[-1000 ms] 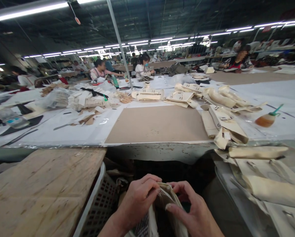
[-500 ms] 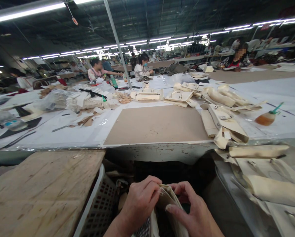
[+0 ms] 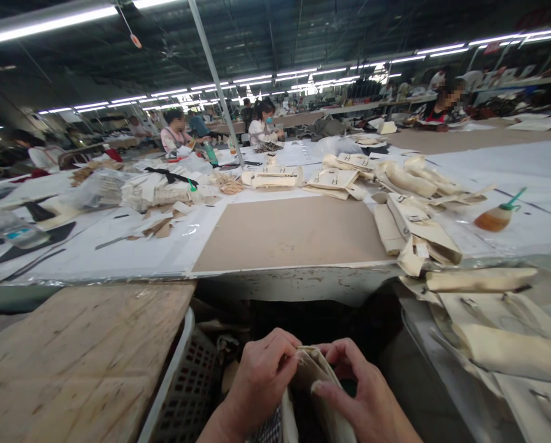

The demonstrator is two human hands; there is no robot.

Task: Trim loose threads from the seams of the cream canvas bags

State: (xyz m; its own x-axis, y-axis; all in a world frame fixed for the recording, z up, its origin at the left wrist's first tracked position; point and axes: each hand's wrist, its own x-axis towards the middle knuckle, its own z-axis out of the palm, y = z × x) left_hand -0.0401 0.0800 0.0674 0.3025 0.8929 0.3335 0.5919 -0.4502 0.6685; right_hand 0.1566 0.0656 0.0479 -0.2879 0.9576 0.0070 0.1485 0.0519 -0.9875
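Observation:
Low in front of me, over my lap, is a cream fabric bag piece (image 3: 320,369) with loose threads at its upper edge. My left hand (image 3: 267,374) pinches that edge between thumb and bent fingers. On the other side, my right hand (image 3: 359,384) grips the piece, thumb on the near face and fingers curled behind. The two hands hold it upright with a dark gap between its sides. Its lower part runs out of view.
A brown board (image 3: 289,234) lies on the white-covered table ahead. Cream bag pieces (image 3: 423,231) and a glue bottle (image 3: 494,216) are to its right. On my left stand a wooden board (image 3: 72,357) and a plastic basket (image 3: 190,375); more cream pieces (image 3: 501,338) are stacked right.
My hands keep the same grip on the bag piece, with hardly any movement. The view has shifted slightly. Across the table, a co-worker's outstretched arm has drawn back.

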